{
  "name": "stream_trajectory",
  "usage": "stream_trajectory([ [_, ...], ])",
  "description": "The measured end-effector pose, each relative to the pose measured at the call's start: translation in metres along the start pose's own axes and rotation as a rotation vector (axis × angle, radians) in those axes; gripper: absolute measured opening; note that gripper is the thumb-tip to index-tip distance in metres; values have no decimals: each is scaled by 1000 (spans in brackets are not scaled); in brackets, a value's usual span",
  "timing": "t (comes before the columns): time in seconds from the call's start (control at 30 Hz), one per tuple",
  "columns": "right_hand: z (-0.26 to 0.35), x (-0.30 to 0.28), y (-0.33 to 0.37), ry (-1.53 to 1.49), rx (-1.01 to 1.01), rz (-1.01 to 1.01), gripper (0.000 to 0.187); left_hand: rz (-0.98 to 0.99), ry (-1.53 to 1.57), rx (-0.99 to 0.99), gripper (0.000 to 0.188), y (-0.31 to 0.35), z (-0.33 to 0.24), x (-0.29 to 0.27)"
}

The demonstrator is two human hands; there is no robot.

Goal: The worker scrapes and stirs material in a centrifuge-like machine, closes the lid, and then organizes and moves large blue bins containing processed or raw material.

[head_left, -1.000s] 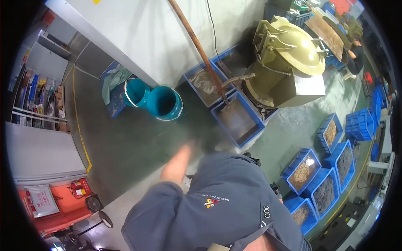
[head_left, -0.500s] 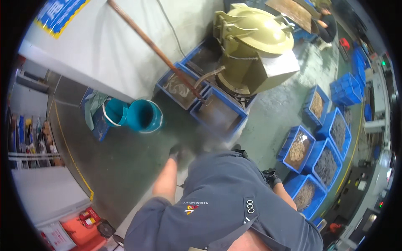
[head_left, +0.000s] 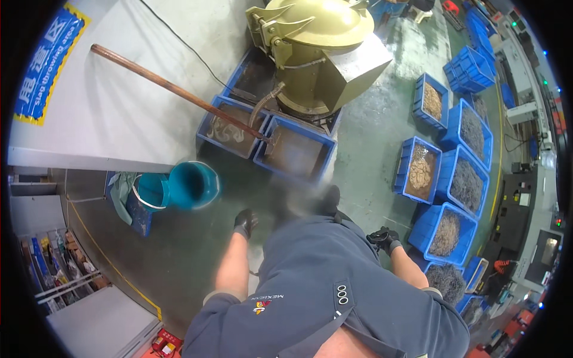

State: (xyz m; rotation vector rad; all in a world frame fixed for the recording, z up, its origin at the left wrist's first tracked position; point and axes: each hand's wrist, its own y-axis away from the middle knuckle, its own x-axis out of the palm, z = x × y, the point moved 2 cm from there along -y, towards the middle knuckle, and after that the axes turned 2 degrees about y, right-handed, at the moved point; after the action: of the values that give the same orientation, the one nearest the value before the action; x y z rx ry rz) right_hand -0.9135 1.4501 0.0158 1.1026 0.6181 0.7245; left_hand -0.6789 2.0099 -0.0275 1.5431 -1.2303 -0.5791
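Observation:
My left hand (head_left: 245,223), in a dark glove, hangs beside my body over the green floor. Its fingers look loose and slightly apart, and I see nothing in them. My right hand (head_left: 384,238), in a black and grey glove, hangs at my other side with its fingers partly spread and nothing held. Ahead of me is a blue bin (head_left: 325,143) of murky liquid, touched by neither hand. A long rust-brown pole (head_left: 173,89) slants from the white wall to this bin; its lower end rests there. Another blue bin (head_left: 206,128) with cloudy liquid adjoins it on the left.
A yellow-green lidded machine (head_left: 304,77) stands behind the bins. Two teal buckets (head_left: 210,185) are at the left, beside the white wall (head_left: 137,140). On the right, several blue crates (head_left: 418,230) hold metal shavings and sludge. A blue sign (head_left: 51,65) hangs at upper left.
My view has turned and shifted, so the machine, bins and pole sit further left. More of my left glove shows. The seated person at the far right has mostly left the view.

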Motion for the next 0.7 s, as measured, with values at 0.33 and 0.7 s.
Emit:
stream_trajectory([
  [0.33, -61, -13, 17, -353, 37, 23, 33, 582, -513, 249, 55, -75, 7, -42],
  [0.7, -156, -140, -54, 57, -287, -371, 28, 1518, -2690, 230, 55, -65, 12, 199],
])
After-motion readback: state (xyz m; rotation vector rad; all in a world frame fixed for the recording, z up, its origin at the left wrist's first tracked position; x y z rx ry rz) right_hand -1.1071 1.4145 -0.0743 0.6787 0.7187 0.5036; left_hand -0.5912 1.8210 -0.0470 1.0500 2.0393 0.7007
